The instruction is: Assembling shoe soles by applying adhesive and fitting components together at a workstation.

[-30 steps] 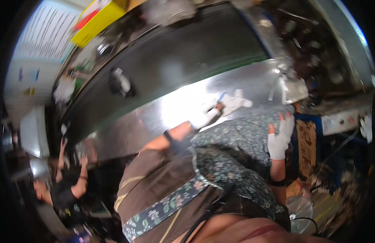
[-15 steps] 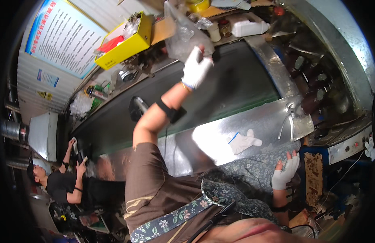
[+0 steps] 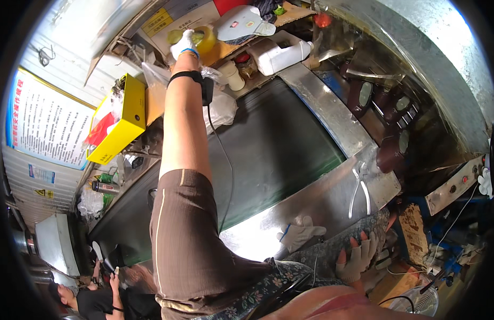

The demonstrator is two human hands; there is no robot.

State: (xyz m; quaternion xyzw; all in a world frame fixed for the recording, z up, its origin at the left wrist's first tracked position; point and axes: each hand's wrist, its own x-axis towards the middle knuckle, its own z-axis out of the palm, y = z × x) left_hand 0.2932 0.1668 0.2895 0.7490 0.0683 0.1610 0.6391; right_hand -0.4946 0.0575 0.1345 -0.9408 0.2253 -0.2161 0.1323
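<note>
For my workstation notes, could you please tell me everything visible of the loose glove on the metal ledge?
The loose glove is white, apparently fabric, slightly crumpled. It lies on the shiny metal ledge, cuff toward picture left, fingers toward the right, one digit pointing up the picture. The right hand is near but apart.

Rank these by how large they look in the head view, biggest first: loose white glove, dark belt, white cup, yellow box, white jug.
1. Dark belt
2. Yellow box
3. White jug
4. Loose white glove
5. White cup
Apparent size only: nearness to the camera may enlarge some.
</note>
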